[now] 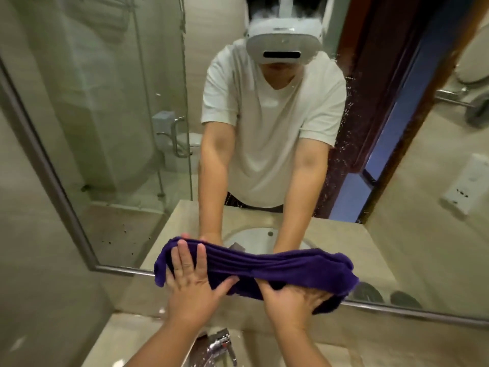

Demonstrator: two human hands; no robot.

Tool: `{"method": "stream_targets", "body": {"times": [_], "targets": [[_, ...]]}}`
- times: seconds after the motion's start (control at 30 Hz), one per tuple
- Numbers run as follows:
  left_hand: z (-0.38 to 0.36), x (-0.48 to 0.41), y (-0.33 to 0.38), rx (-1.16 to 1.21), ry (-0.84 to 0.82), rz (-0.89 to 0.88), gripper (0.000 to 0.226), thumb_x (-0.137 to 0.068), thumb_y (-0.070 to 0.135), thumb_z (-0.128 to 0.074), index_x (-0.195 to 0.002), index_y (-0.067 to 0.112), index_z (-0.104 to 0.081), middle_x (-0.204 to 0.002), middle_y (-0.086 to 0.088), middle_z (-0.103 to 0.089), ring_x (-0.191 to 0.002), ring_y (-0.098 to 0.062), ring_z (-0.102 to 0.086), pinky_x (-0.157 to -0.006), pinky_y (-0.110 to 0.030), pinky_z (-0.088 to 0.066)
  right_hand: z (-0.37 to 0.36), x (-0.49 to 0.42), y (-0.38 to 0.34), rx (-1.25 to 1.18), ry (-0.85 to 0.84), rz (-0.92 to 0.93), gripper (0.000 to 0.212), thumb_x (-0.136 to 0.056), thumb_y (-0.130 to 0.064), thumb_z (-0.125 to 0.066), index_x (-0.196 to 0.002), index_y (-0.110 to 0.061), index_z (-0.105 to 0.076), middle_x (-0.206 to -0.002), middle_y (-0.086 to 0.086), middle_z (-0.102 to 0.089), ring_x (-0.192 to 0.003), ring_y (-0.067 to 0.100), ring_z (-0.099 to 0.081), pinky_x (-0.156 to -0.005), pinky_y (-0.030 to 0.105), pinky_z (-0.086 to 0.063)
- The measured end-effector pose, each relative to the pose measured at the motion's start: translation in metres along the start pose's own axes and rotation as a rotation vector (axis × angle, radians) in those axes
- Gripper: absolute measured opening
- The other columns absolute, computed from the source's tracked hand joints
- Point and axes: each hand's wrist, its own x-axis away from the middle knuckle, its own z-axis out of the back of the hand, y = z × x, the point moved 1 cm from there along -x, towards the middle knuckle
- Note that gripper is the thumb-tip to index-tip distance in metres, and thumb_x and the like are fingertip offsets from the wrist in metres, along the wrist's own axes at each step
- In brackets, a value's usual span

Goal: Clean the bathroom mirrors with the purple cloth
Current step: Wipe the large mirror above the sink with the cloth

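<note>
Both hands set apart on the purple cloth (264, 268), bunched lengthwise against the mirror (119, 128) at its 6 o'clock edge, left hand (190, 276) flat with fingers spread, pressing the 9 o'clock end, right hand (293, 296) gripping the 4 o'clock edge, faucet (221, 343) below at 6 o'clock

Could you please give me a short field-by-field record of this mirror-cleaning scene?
tool: purple cloth, stretched along the bottom of the mirror
left: left hand flat, fingers spread, pressing the cloth's left end against the glass
right: right hand holds the bunched right end
marks: droplets speckle the glass at right
below: faucet under the hands
</note>
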Motion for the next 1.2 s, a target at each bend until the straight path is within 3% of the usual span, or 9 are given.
{"method": "stream_targets", "body": {"times": [0.13, 0.23, 0.43, 0.6, 0.83, 1.0, 1.03, 1.13, 1.2], "targets": [[0.062, -0.048, 0.029, 0.204, 0.085, 0.176, 0.127, -0.064, 0.094, -0.035, -0.152, 0.027, 0.029, -0.159, -0.01, 0.035, -0.148, -0.026, 0.028, -0.116, -0.064, -0.004, 0.062, -0.025, -0.061, -0.018, 0.245, 0.204, 0.124, -0.053, -0.087, -0.045, -0.144, -0.003, -0.05, -0.151, 0.039, -0.031, -0.143, 0.06, -0.014, -0.113, 0.067, 0.013], [0.144, -0.109, 0.05, 0.22, 0.269, 0.076, 0.123, -0.066, 0.091, -0.041, -0.155, 0.027, 0.015, -0.163, -0.022, 0.015, -0.15, -0.037, 0.01, -0.114, -0.066, -0.002, 0.137, -0.052, -0.132, 0.028, 0.479, 0.333, 0.124, -0.056, -0.09, -0.047, -0.146, -0.005, -0.046, -0.151, 0.037, -0.033, -0.139, 0.062, -0.021, -0.111, 0.076, 0.003], [0.272, -0.212, 0.057, 0.096, 0.471, -0.069, 0.122, -0.069, 0.097, -0.036, -0.158, 0.025, 0.007, -0.165, -0.017, 0.012, -0.152, -0.034, 0.011, -0.114, -0.06, 0.008, 0.231, -0.079, -0.248, 0.085, 0.707, 0.368, 0.134, -0.061, -0.104, -0.026, -0.154, -0.007, -0.033, -0.159, 0.029, -0.026, -0.145, 0.057, -0.013, -0.113, 0.073, 0.004], [0.269, -0.211, 0.028, 0.05, 0.472, -0.083, 0.12, -0.072, 0.096, -0.035, -0.158, 0.023, 0.005, -0.165, -0.018, 0.008, -0.152, -0.034, 0.008, -0.115, -0.062, 0.005, 0.21, -0.067, -0.262, 0.083, 0.709, 0.398, 0.13, -0.066, -0.103, -0.026, -0.154, -0.007, -0.031, -0.158, 0.028, -0.027, -0.145, 0.056, -0.017, -0.115, 0.072, -0.001], [0.157, -0.126, -0.069, 0.057, 0.256, -0.056, 0.121, -0.071, 0.094, -0.034, -0.155, 0.026, 0.02, -0.162, -0.01, 0.026, -0.148, -0.025, 0.027, -0.116, -0.051, 0.017, 0.072, -0.013, -0.189, 0.14, 0.455, 0.493, 0.116, -0.067, -0.094, -0.044, -0.148, -0.012, -0.029, -0.151, 0.03, -0.037, -0.139, 0.047, -0.019, -0.115, 0.06, 0.007], [0.062, -0.053, -0.115, 0.052, 0.074, 0.075, 0.126, -0.07, 0.091, -0.037, -0.156, 0.018, 0.017, -0.161, -0.013, 0.031, -0.15, -0.029, 0.023, -0.118, -0.045, 0.012, -0.02, 0.024, -0.133, 0.303, 0.077, 0.319, 0.123, -0.069, -0.098, -0.012, -0.144, -0.008, -0.05, -0.143, 0.033, -0.048, -0.137, 0.043, -0.021, -0.112, 0.053, 0.026], [0.045, -0.037, -0.118, 0.056, 0.041, 0.102, 0.125, -0.071, 0.091, -0.035, -0.156, 0.017, 0.018, -0.161, -0.014, 0.03, -0.15, -0.03, 0.023, -0.118, -0.045, 0.01, -0.034, 0.03, -0.121, 0.329, 0.0, 0.263, 0.127, -0.067, -0.098, -0.002, -0.148, -0.011, -0.046, -0.145, 0.031, -0.047, -0.138, 0.045, -0.022, -0.11, 0.053, 0.031], [0.01, 0.001, -0.122, 0.088, -0.021, 0.171, 0.119, -0.076, 0.092, -0.025, -0.156, 0.017, 0.02, -0.161, -0.014, 0.03, -0.15, -0.029, 0.023, -0.119, -0.051, 0.003, -0.068, 0.042, -0.081, 0.407, -0.131, 0.161, 0.129, -0.051, -0.098, 0.022, -0.155, -0.023, 0.006, -0.164, 0.021, -0.016, -0.149, 0.046, -0.006, -0.099, 0.053, 0.042], [0.0, 0.007, -0.121, 0.125, -0.062, 0.252, 0.116, -0.076, 0.091, -0.025, -0.152, 0.021, 0.028, -0.158, -0.009, 0.038, -0.148, -0.026, 0.03, -0.121, -0.056, -0.001, -0.081, 0.051, -0.067, 0.375, -0.122, 0.119, 0.126, -0.057, -0.1, 0.008, -0.155, -0.021, 0.009, -0.164, 0.025, -0.011, -0.149, 0.046, -0.003, -0.108, 0.051, 0.035]]}}
